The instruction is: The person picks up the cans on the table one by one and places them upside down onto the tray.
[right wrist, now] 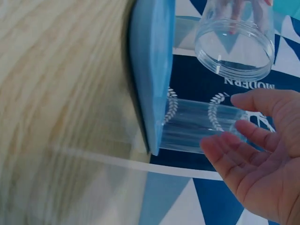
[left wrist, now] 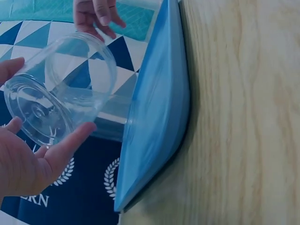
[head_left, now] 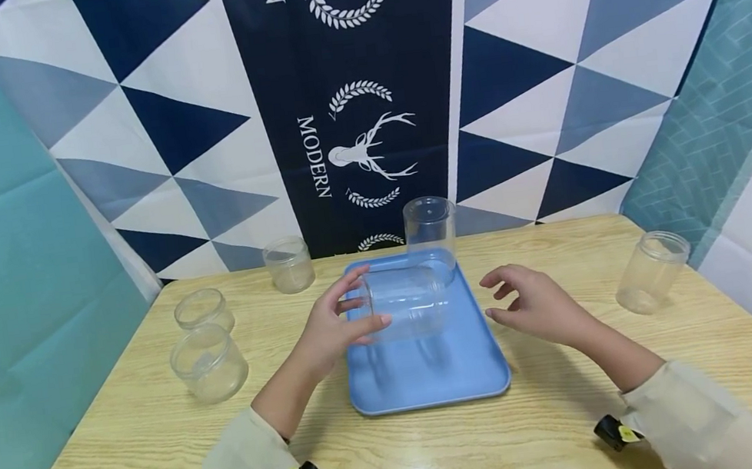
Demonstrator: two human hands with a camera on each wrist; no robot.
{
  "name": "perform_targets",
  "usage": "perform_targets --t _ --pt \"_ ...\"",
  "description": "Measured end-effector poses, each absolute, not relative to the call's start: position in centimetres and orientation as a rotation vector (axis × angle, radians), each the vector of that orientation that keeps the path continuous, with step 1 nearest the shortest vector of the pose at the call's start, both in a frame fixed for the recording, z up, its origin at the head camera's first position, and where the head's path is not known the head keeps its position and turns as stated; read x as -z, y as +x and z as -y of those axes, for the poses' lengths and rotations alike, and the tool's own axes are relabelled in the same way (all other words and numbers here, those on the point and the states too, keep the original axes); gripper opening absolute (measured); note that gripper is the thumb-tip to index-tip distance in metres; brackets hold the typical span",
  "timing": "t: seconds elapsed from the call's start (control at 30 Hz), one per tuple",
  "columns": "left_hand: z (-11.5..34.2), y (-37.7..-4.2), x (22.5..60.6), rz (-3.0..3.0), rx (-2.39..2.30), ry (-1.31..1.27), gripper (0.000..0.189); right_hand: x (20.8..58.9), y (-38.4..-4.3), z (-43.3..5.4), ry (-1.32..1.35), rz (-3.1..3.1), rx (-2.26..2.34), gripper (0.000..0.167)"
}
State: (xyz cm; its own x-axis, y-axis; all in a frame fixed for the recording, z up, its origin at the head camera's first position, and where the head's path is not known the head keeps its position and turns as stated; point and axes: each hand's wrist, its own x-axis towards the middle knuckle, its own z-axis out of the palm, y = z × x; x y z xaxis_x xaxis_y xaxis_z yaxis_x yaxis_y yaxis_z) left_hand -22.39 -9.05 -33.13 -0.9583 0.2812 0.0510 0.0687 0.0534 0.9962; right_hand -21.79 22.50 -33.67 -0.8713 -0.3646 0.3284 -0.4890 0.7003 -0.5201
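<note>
Above the blue tray [head_left: 433, 371] at the table's centre, we hold a clear jar [head_left: 406, 302] on its side in our left hand [head_left: 333, 332], fingers and thumb curled around its base end, its open mouth turned toward three o'clock. Our right hand [head_left: 537, 307] hovers just beside the mouth at three o'clock, fingers spread wide and loose, touching nothing. A tall clear cylinder [head_left: 430, 236] stands upright on the tray at twelve o'clock. Three more jars [head_left: 209, 362] sit on the wooden table [head_left: 162, 437] around nine to eleven o'clock, another jar [head_left: 652, 273] well apart at three o'clock.
</note>
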Motion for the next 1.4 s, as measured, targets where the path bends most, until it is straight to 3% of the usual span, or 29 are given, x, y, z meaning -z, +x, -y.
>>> perform_targets --t 0.63,1.13,1.4 --pt "9.7 -24.1 30.7 -2.748 -1.465 0.556 0.081 36.0 -23.5 -21.8 0.529 2.881 -0.812 0.031" --pt "9.7 -25.9 29.7 -2.952 -1.129 0.619 0.083 36.9 -24.8 -21.4 0.267 3.082 -1.303 0.059" --pt "9.5 -26.9 29.3 -2.992 -1.025 0.656 0.081 37.2 -25.3 -20.8 0.239 3.121 -1.272 0.069"
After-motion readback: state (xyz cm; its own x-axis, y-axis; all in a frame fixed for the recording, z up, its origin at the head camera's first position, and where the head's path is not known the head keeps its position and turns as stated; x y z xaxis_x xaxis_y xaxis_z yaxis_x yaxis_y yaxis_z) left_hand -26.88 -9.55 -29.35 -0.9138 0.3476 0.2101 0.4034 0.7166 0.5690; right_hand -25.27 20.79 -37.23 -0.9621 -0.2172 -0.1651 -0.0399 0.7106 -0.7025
